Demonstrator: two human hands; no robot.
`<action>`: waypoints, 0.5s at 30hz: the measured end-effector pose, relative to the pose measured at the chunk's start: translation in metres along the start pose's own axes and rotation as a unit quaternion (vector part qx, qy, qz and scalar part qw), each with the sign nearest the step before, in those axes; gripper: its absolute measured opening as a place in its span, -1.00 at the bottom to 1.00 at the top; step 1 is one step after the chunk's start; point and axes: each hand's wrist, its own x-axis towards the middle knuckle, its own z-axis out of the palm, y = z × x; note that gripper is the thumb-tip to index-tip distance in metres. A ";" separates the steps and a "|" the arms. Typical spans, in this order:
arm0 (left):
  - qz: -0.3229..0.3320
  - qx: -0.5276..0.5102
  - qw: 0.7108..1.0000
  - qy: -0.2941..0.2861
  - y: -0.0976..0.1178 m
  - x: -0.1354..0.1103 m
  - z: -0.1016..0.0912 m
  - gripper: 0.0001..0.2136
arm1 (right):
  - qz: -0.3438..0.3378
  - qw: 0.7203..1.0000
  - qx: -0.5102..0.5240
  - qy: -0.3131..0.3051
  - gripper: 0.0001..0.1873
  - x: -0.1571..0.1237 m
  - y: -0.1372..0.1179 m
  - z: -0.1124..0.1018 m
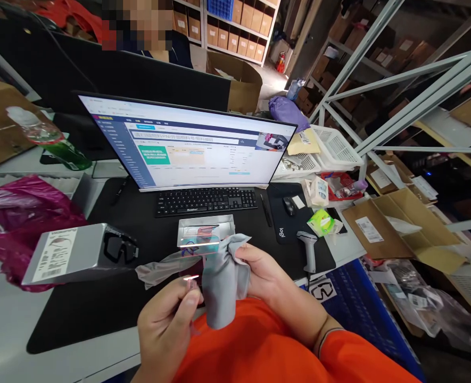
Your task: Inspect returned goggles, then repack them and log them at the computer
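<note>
My right hand (261, 270) grips the gathered upper end of a soft grey cloth pouch (219, 292), which hangs upright in front of my body. To its left, my left hand (171, 316) is closed in a pinch on a small, shiny, see-through pinkish piece (191, 282), whose kind I cannot tell. Just beyond the pouch sits a small open light-grey box (183, 226), with a shiny clear piece with teal and red reflections (198, 238) at it. A crumpled clear plastic wrapper (159, 269) lies on the black desk mat, left of the pouch.
A lit monitor (203, 154) and black keyboard (207, 201) stand ahead. Rightward are a mouse (289, 206), a barcode scanner (308, 250) and a cardboard box (398, 229). On the left lie a silver goggles box (79, 252), a purple bag (23, 207) and a green bottle (51, 143).
</note>
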 end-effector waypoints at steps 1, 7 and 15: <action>0.004 0.001 1.000 0.002 -0.001 0.000 0.000 -0.68 | -0.006 1.000 0.003 0.010 -0.62 0.000 -0.001 -0.001; 0.068 0.026 0.997 0.018 -0.007 -0.002 -0.003 -0.67 | -0.083 0.992 -0.013 0.090 -0.56 -0.008 -0.003 -0.014; 0.049 0.003 0.998 0.046 -0.009 0.003 -0.006 -0.69 | -0.248 0.939 -0.149 0.187 -0.48 -0.023 -0.026 -0.066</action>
